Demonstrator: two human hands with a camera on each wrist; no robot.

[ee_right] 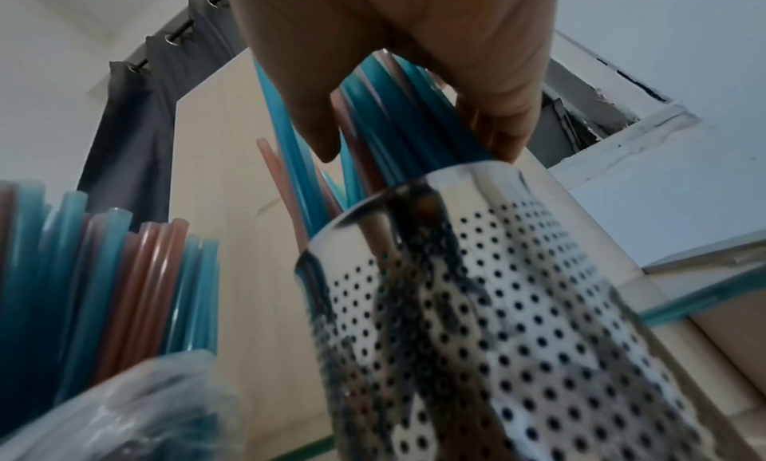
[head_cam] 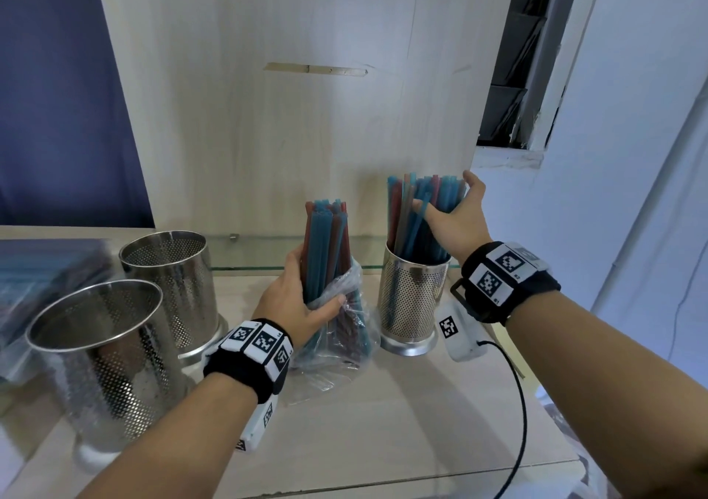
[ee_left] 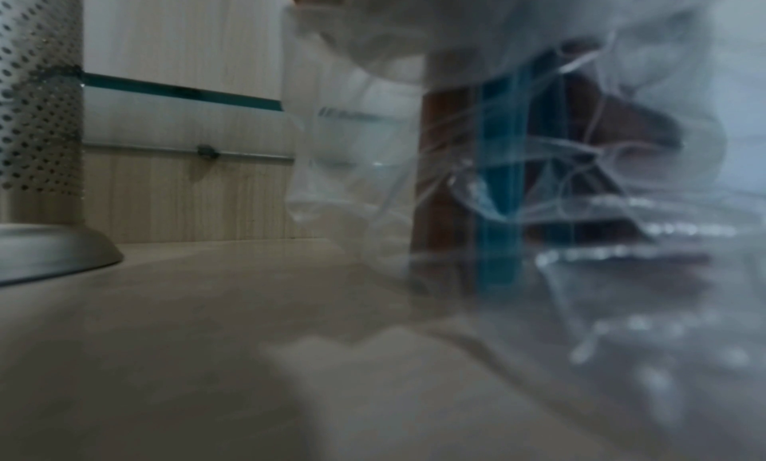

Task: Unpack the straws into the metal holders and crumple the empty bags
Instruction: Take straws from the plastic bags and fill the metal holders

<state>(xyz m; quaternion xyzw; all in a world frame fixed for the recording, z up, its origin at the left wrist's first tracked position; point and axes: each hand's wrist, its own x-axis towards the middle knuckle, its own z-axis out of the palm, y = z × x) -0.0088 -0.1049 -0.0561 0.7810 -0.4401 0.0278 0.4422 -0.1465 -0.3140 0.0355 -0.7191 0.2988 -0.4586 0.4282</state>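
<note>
One metal holder (head_cam: pixel 412 299), right of centre, already stands loaded with straws (head_cam: pixel 421 207) — the right hand (head_cam: pixel 456 219) curls loosely around them. At centre the left hand (head_cam: pixel 299 299) grips a half-emptied bag (head_cam: pixel 337 326) of straws, upright on the desk (head_cam: pixel 402 422). Two empty holders (head_cam: pixel 103 353) wait lower left — unopened packs (head_cam: pixel 46 268) lie beyond; no bag looks crumpled yet.
</note>
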